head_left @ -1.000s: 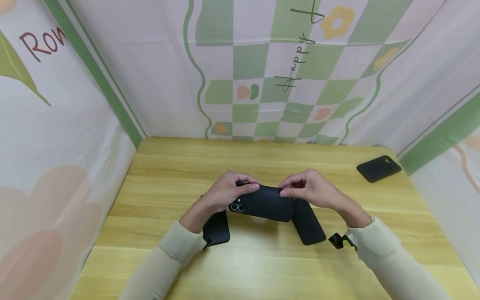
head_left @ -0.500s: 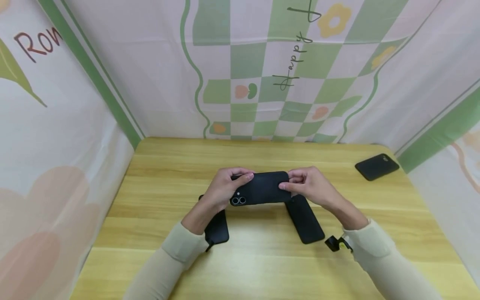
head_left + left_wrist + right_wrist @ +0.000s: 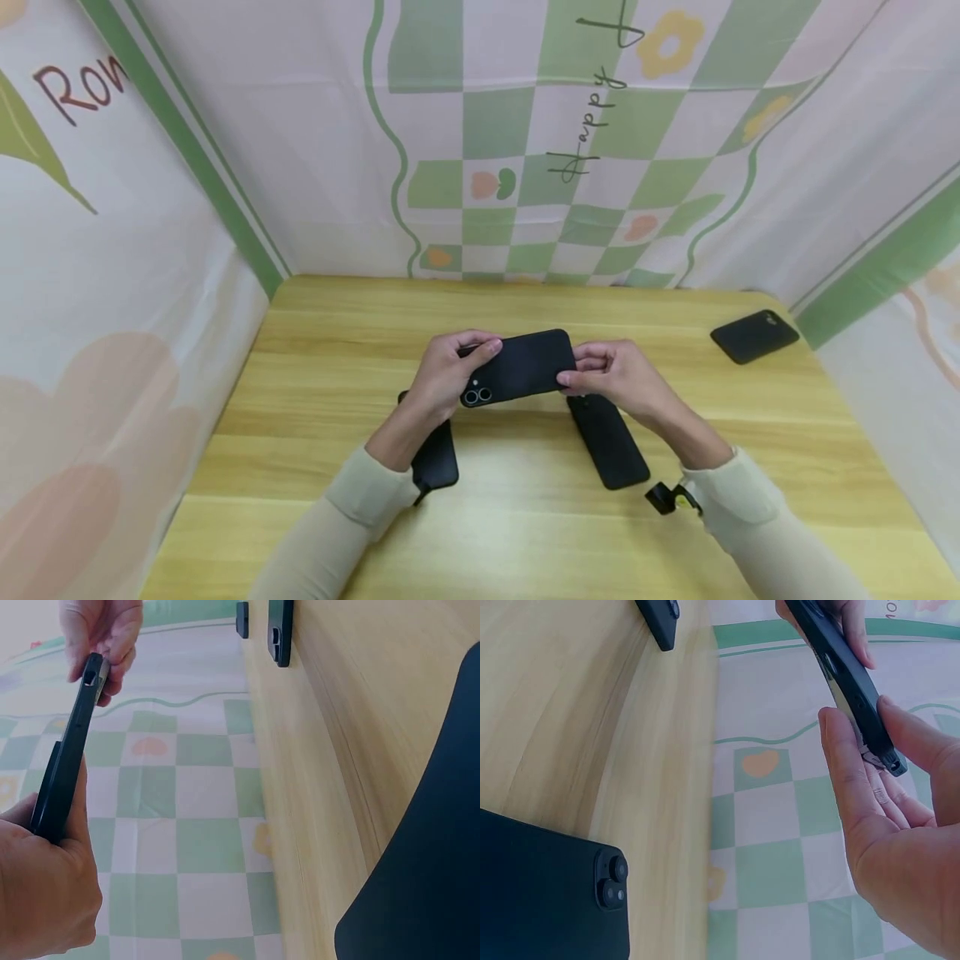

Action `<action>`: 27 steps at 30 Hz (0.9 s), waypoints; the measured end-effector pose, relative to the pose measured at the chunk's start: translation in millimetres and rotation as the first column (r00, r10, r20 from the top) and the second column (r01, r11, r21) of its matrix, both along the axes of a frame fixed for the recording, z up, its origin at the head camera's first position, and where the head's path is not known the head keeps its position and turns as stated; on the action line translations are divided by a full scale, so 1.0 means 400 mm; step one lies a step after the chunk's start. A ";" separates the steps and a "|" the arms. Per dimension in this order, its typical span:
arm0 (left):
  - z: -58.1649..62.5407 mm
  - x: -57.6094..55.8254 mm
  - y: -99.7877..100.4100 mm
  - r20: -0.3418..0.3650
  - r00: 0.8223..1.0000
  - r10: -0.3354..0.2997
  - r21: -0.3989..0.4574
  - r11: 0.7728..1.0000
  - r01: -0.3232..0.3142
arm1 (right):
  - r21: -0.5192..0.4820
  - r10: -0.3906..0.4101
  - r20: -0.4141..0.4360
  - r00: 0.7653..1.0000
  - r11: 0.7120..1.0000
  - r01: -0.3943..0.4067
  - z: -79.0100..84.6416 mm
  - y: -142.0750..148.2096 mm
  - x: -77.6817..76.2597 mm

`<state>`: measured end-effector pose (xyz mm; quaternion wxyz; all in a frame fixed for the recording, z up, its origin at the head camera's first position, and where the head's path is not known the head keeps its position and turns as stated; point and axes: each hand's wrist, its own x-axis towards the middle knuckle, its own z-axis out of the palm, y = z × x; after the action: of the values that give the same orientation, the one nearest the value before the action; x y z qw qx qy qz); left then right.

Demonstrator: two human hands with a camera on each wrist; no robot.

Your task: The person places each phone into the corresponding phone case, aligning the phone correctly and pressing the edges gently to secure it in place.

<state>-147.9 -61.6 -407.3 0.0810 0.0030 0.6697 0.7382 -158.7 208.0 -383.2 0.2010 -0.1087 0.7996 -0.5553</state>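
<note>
Both hands hold a black phone (image 3: 528,362) above the middle of the table, its two-lens back turned up toward the head camera. The left hand (image 3: 442,377) grips the camera end, thumb across the back. At the opposite end the right hand (image 3: 626,383) pinches the phone between thumb and fingers. In the right wrist view a pale strip shows along the far side of the phone (image 3: 849,682), over the right hand's fingers (image 3: 847,761). An end opening of the phone (image 3: 71,750) appears in the left wrist view. Whether a separate case covers it I cannot tell.
On the wooden table (image 3: 517,533), one black phone-shaped piece (image 3: 437,458) lies under the left wrist. Another one (image 3: 611,446) lies below the right hand, with a third (image 3: 753,337) at the far right corner. Patterned cloth (image 3: 322,167) encloses the back and sides.
The held phone has risen and tilted, its right end swinging upward and away. The right hand's pinch has shifted from the upper edge to the right end. The left hand keeps its grip.
</note>
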 end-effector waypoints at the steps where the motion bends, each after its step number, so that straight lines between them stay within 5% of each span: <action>1: 0.000 0.001 0.001 -0.004 1.000 0.005 0.001 1.000 -0.005 | -0.009 -0.005 0.004 1.000 1.000 0.005 -0.001 -0.001 0.001; 9: 0.003 0.008 0.011 0.000 0.999 0.038 0.013 0.999 -0.038 | -0.095 -0.007 0.023 1.000 0.995 0.010 -0.011 -0.008 0.003; 27: 0.001 0.015 0.009 0.020 0.999 0.049 0.001 0.999 -0.049 | -0.106 -0.017 0.049 0.999 0.994 0.022 0.001 -0.020 0.007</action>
<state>-141.8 -58.0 -407.0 0.0692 -0.0207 0.6683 0.7404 -155.9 200.2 -382.7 0.2086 -0.0983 0.7648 -0.6016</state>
